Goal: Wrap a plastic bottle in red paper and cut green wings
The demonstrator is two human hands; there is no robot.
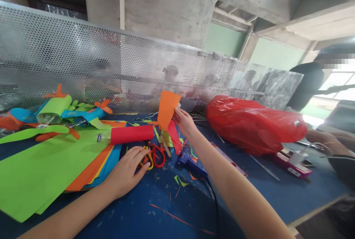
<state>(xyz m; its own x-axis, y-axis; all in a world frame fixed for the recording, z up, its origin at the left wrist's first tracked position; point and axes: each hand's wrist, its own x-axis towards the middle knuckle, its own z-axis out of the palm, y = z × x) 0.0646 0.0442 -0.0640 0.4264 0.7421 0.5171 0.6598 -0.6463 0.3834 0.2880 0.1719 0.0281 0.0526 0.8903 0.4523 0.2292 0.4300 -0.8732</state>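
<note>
My right hand (183,120) pinches an orange piece of paper (168,107) by its right edge, holding it up above the far part of the table. My left hand (129,170) rests low at the table, fingers and thumb closed around the yellow handles of a pair of scissors (150,160). Against those lie red-handled scissors (159,159). Just beyond is a plastic bottle wrapped in red paper (130,134), lying on its side. A blue glue gun (191,163) with a black cord lies under my right forearm. A strip of red paper (174,139) is below the orange piece.
Green, orange and blue paper sheets (55,161) are stacked at left, with paper-covered bottles bearing propellers (55,107) behind. A red plastic bag (244,124) bulges at right, near a phone (230,160). A perforated metal screen (149,68) borders the table; another person (310,80) stands at right.
</note>
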